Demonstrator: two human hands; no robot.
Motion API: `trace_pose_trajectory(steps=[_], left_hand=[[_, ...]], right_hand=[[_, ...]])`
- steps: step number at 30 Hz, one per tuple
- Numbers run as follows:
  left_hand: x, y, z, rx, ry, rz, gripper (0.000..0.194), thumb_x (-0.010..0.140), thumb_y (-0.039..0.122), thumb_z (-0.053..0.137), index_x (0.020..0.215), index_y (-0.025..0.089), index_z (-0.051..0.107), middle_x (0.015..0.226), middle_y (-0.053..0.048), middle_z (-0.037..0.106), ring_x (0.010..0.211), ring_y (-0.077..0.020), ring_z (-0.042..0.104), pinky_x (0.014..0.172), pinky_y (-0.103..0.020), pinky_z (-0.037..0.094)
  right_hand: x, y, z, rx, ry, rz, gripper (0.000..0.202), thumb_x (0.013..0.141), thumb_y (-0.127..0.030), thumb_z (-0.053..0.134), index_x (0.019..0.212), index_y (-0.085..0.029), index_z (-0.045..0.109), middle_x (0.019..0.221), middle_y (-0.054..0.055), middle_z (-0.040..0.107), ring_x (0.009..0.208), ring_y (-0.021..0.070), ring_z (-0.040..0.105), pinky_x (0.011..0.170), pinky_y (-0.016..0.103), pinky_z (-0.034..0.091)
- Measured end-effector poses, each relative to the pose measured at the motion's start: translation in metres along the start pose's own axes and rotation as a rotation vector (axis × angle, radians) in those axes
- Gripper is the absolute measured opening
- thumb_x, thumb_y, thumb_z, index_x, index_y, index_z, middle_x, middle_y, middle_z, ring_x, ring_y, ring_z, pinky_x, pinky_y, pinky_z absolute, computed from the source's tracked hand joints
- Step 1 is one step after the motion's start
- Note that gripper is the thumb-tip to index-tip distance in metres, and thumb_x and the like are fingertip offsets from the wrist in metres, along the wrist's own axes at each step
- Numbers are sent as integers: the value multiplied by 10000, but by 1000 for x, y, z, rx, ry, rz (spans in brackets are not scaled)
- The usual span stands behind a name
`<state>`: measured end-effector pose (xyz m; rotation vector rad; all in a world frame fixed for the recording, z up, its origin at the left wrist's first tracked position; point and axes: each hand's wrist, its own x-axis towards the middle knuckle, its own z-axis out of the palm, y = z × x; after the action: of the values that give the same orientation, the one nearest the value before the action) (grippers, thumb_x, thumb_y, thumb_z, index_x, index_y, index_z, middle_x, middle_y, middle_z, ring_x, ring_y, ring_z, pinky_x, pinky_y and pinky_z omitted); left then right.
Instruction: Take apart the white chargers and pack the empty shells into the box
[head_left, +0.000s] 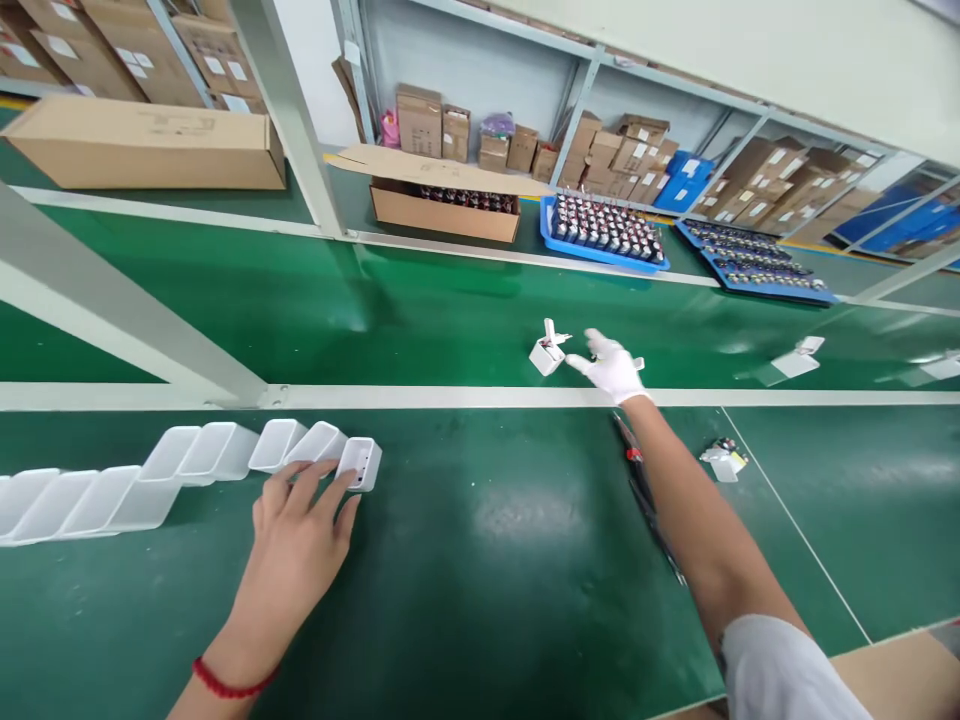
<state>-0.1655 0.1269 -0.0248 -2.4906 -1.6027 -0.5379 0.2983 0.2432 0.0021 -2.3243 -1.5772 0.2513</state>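
My left hand (300, 520), bare with a red cord at the wrist, reaches to the near end of a row of white plastic cases. Its fingers are apart, and the index fingertip touches the end case (365, 462), whose open side shows small dark holes. In a white glove, my right hand (611, 368) is stretched over the green belt with its fingers spread. Just left of those fingers, apart from them, stands a small white box-shaped device (547, 355) with a raised white piece and wires. A small white part (638, 364) shows behind the glove.
Tweezers and a red-and-black tool (636, 458) lie beside my right forearm. A white part with wires (724, 460) rests further right. More white devices (799, 358) sit along the belt. Beyond are a blue tray (551, 240), a cardboard box (442, 215) and a metal post (135, 290).
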Motion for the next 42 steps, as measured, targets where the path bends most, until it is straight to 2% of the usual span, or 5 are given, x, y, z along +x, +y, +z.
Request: trace_pose_trajectory(steps=[9,15,22,27,42], left_hand=[[-3,26,-16,-250,48,108,97,910,217,602,824,200,645,1366,-141,495,1379,-424,380,1004,-613,492],[-27,45,-20,-620,-230,-115,221,932,369,560,1110,240,530,1525,-146,393,953,-265,710,421,-266,544],[-28,49,4,-778,-204,-426,559,845,411,671,1327,250,438,1330,-111,605,1153,-301,653,944,-466,573],[-24,65,-8,-914,-154,-313,525,822,330,726,1293,263,501,1371,-117,567,1272,-312,563,1059,-520,481],[-11,91,-33,-1246,-6,-18,578,786,222,788,1290,240,505,1309,-134,554,1220,-265,570,1001,-433,524]], right_hand=[[16,71,-16,64,83,276,340,700,-348,701,979,-154,713,1123,185,701,1346,420,403,1053,661,292],[-35,75,-36,472,109,131,862,582,-553,773,1314,-155,555,1270,159,657,1162,326,627,1021,503,485],[-134,29,-53,1129,-177,-225,624,644,-413,839,1234,-321,659,1376,51,619,1261,325,586,1065,517,491],[-171,-12,-43,1230,-293,-360,648,668,-450,817,1272,-290,645,1328,64,651,1234,322,606,985,471,557],[-227,-115,-52,277,49,-1130,703,697,-194,753,1358,-208,514,1045,84,635,1212,356,560,1099,681,362]])
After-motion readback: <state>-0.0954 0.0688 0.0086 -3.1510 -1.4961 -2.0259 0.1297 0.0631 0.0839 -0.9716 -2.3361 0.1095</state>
